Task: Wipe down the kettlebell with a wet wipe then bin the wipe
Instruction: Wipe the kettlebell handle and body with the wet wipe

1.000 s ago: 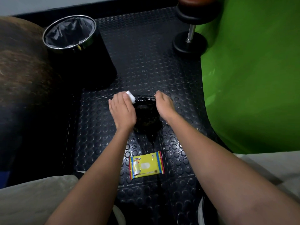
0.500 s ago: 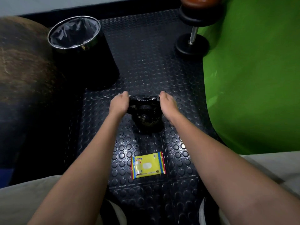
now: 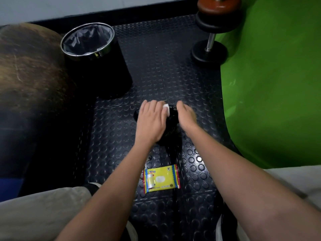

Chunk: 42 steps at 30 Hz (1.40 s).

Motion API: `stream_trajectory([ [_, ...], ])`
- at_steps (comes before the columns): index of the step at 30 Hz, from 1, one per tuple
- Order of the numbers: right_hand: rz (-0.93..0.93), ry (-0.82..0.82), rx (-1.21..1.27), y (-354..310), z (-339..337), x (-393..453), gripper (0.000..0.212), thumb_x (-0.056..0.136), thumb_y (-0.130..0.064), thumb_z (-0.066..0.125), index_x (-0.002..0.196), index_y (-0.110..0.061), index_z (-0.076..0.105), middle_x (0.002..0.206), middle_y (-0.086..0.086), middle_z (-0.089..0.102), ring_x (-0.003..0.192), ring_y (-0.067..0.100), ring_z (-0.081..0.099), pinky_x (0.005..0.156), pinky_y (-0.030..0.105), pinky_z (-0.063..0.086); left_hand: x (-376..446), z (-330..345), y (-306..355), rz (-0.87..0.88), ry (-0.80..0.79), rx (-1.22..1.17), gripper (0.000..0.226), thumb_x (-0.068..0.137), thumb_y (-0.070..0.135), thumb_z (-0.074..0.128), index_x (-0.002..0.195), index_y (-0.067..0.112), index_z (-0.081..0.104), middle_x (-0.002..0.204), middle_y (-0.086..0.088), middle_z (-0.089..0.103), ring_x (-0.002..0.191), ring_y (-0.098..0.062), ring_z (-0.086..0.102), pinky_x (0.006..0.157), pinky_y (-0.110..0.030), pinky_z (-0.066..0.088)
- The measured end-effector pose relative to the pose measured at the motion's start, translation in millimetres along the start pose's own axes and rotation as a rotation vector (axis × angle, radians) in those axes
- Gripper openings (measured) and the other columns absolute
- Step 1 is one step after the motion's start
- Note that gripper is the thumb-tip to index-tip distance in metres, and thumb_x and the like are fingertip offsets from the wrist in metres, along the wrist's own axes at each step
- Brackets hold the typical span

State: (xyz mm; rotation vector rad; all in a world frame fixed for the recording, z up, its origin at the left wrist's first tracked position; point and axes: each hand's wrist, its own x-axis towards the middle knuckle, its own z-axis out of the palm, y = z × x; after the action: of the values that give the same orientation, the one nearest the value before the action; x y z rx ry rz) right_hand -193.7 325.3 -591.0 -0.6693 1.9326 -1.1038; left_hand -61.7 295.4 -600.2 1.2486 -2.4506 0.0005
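Two hands are laid on the black kettlebell [image 3: 171,119], which is set on the studded floor mat [image 3: 156,70]. The white wipe [image 3: 166,108] is pressed against the kettlebell's top under the fingers of the left hand [image 3: 152,121] — fingers fairly straight. The right hand [image 3: 186,116] is curled over the kettlebell's other side. Nearer than the kettlebell, a yellow wipe packet [image 3: 161,179] is seen lying flat; beyond it, to the left, the lined bin [image 3: 94,58] is stood.
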Motion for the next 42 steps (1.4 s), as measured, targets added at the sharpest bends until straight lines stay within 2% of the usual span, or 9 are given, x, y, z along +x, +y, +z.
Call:
stream_trajectory([
  [15,0.045,-0.105,0.144,-5,5,-7,0.026,0.097,-0.033,0.034,0.077,-0.016,0.032,0.074,0.0,0.033,0.066,0.014,0.033,0.061,0.032,0.032,5,9,-38,-1.064,0.031,-1.079,0.045,0.099,0.04,0.03,0.117,0.012,0.06,0.116,0.002,0.06,0.106,-0.015,0.053,0.097,-0.032,0.04],
  [18,0.059,-0.107,0.151,-5,7,-7,0.026,0.097,-0.033,0.033,0.08,-0.014,0.036,0.079,0.006,0.038,0.072,0.016,0.039,0.072,0.036,0.041,7,1,-51,-1.214,-0.122,-1.228,0.028,0.089,0.028,0.041,0.09,0.015,0.066,0.08,-0.003,0.063,0.059,-0.011,0.05,0.056,-0.023,0.043],
  [21,0.084,-0.111,0.123,-6,7,-5,0.032,0.097,-0.034,0.032,0.087,-0.007,0.046,0.087,0.02,0.045,0.109,0.027,0.06,0.092,0.048,0.048,14,-3,-60,-1.186,-0.209,-1.203,0.02,0.087,0.021,0.038,0.081,0.016,0.056,0.071,-0.003,0.056,0.047,-0.011,0.041,0.045,-0.022,0.036],
  [22,0.083,-0.114,0.127,-7,6,-5,0.031,0.097,-0.034,0.032,0.086,-0.008,0.046,0.087,0.019,0.045,0.091,0.01,0.03,0.085,0.043,0.047,17,-5,-60,-1.169,-0.245,-1.12,0.022,0.09,0.026,0.036,0.084,0.015,0.054,0.074,-0.003,0.055,0.051,-0.012,0.043,0.05,-0.026,0.035],
  [23,0.082,-0.12,0.126,-7,5,-5,0.031,0.097,-0.033,0.031,0.087,-0.008,0.046,0.088,0.018,0.046,0.084,0.019,0.047,0.098,0.052,0.044,20,-8,-59,-1.117,-0.268,-1.007,0.024,0.094,0.03,0.033,0.084,0.014,0.049,0.076,-0.002,0.051,0.058,-0.015,0.042,0.055,-0.03,0.032],
  [27,0.095,-0.132,0.085,-5,1,-3,0.051,0.1,-0.034,0.03,0.129,0.004,0.049,0.133,0.022,0.052,0.121,0.034,0.053,0.106,0.052,0.036,36,-17,-46,-0.629,-0.345,-0.464,0.038,0.1,0.026,0.029,0.065,0.011,0.038,0.068,-0.002,0.047,0.068,-0.02,0.04,0.061,-0.036,0.027],
  [29,0.09,-0.14,0.094,-6,0,-3,0.048,0.1,-0.035,0.03,0.116,0.002,0.056,0.128,-0.004,0.026,0.111,0.025,0.057,0.095,0.044,0.044,42,-21,-38,-0.473,-0.378,-0.327,0.045,0.1,0.028,0.029,0.062,0.009,0.043,0.07,-0.008,0.054,0.072,-0.026,0.047,0.064,-0.035,0.031],
  [34,0.107,-0.124,0.098,-7,0,-4,0.032,0.099,-0.035,0.03,0.073,-0.018,0.039,0.073,-0.004,0.042,0.067,0.012,0.041,0.062,0.031,0.036,48,-17,-19,-0.157,-0.382,0.008,0.026,0.097,0.013,0.032,0.078,0.006,0.048,0.087,-0.016,0.065,0.079,-0.038,0.058,0.07,-0.037,0.044],
  [42,0.092,-0.133,0.054,-9,-1,-6,0.04,0.096,-0.038,0.032,0.097,-0.012,0.062,0.089,-0.005,0.059,0.081,0.009,0.052,0.072,0.032,0.043,15,2,7,0.014,-0.059,0.12,0.04,0.105,0.029,0.018,0.093,0.017,0.054,0.091,0.0,0.056,0.09,-0.023,0.052,0.105,-0.04,0.034],
])
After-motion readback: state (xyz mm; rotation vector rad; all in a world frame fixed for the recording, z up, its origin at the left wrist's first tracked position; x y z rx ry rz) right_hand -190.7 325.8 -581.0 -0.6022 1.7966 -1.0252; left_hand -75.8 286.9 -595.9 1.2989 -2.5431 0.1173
